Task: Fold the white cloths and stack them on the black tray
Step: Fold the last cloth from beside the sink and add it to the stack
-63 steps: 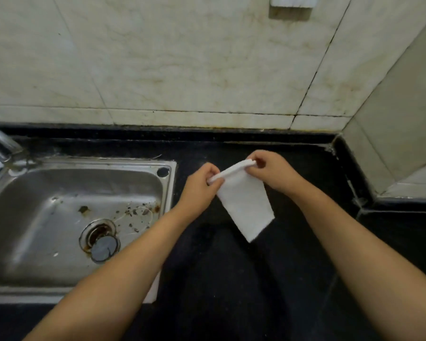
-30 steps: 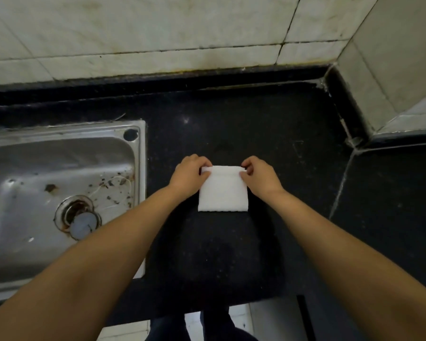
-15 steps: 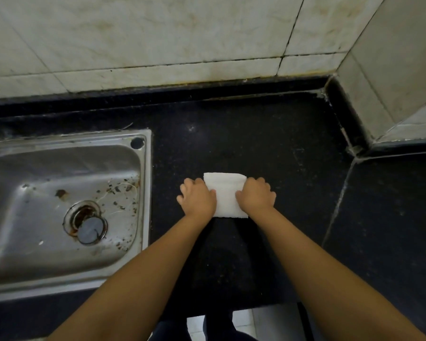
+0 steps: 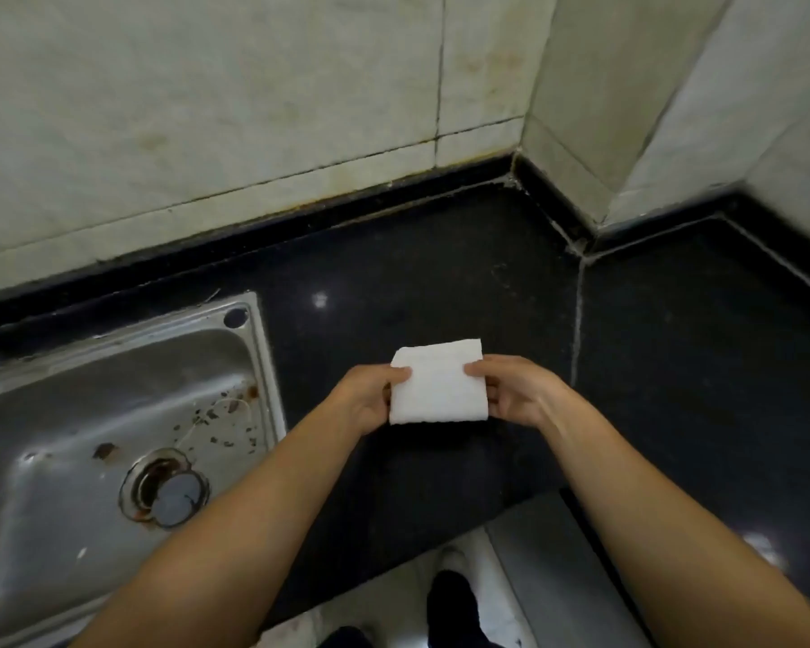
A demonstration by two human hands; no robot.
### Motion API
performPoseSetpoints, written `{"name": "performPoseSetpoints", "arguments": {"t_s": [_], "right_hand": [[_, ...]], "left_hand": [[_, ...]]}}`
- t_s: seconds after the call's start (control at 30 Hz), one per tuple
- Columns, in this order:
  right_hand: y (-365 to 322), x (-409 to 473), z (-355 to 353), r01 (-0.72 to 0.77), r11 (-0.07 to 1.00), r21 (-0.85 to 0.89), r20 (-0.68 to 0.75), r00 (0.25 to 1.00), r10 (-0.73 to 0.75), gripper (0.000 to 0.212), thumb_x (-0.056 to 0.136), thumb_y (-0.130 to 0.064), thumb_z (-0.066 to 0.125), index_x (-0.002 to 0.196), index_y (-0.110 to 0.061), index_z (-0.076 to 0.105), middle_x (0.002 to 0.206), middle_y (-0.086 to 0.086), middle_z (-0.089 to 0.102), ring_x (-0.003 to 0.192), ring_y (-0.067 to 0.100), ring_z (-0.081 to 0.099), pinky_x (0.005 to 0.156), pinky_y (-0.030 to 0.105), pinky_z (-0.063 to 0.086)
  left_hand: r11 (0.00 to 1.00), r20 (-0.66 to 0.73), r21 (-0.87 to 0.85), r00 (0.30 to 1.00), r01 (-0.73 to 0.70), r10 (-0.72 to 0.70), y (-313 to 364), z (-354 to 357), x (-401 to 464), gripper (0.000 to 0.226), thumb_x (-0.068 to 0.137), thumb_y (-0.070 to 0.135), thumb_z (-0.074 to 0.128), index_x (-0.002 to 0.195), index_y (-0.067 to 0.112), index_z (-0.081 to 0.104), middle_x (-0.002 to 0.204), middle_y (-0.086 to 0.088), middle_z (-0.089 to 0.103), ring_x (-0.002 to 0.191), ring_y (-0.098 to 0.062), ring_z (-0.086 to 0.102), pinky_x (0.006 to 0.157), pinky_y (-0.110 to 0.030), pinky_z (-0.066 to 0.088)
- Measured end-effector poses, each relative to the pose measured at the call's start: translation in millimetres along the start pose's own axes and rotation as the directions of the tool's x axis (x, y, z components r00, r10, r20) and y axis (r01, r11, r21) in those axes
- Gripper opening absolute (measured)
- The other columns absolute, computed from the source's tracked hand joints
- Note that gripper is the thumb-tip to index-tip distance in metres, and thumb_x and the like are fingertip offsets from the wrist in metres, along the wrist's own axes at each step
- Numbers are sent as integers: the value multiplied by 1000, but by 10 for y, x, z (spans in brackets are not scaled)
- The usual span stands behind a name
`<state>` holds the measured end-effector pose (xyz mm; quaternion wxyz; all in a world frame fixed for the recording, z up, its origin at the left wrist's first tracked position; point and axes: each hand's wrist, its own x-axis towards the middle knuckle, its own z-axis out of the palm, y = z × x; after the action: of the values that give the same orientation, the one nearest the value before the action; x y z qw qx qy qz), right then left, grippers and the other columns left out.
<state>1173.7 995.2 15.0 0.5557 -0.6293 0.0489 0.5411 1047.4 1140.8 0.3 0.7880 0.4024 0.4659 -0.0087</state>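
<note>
Over a black counter (image 4: 440, 282), left hand (image 4: 370, 399) and right hand (image 4: 515, 390) pinch the folded white cloth (image 4: 438, 390) by its sides.

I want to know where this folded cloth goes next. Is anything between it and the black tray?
The black tray is not in view, so the path cannot be judged. The left hand and right hand pinch the folded white cloth by its sides above the black counter; nothing visible lies around it there.
</note>
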Motion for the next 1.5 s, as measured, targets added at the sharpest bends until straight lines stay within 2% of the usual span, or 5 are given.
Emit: {"name": "performPoseSetpoints", "arguments": {"t_s": [0.2,0.3,0.73,1.13,1.5], "right_hand": [[1139,-834,-321,141,942,304,-153,983,-98,15,90,-3,54,92,-14,63,76,4,73,66,17,71,59,33,60],[1879,-1312,-402,235,869,435,-272,955,-121,20,90,-3,53,107,-10,62,98,10,70,84,23,68,68,38,59],[4895,-4321,-627,698,469,541,-798,603,22,15,90,0,53,92,-11,64,81,4,73,70,15,70,62,31,59],[7525,-7620,-670,896,305,323,-931,243,272,16,89,0,55,90,-13,64,81,3,70,72,14,66,70,28,57],[8514,-9202,-1813,939,315,139,-964,57,258,14,88,0,56,91,-10,64,78,6,71,69,16,68,70,34,58]], "left_hand": [[936,217,250,928,247,-303,-599,152,-407,22,91,2,53,112,-4,55,97,-15,63,86,-27,60,83,-43,45],[871,307,399,854,286,-421,-1063,234,-686,17,91,3,52,106,-1,58,101,-14,64,91,-27,60,91,-43,44],[379,313,925,544,9,-778,-3569,1482,-2733,18,86,-2,57,82,15,62,71,-2,72,59,-15,70,59,-36,59],[127,234,884,192,-449,-953,-6707,2395,-5793,16,86,2,57,90,17,61,91,-2,63,82,-15,61,69,-32,58],[142,221,803,68,-578,-973,-8172,3658,-7214,19,86,3,57,95,18,62,94,-3,66,85,-17,63,84,-37,51]]}}
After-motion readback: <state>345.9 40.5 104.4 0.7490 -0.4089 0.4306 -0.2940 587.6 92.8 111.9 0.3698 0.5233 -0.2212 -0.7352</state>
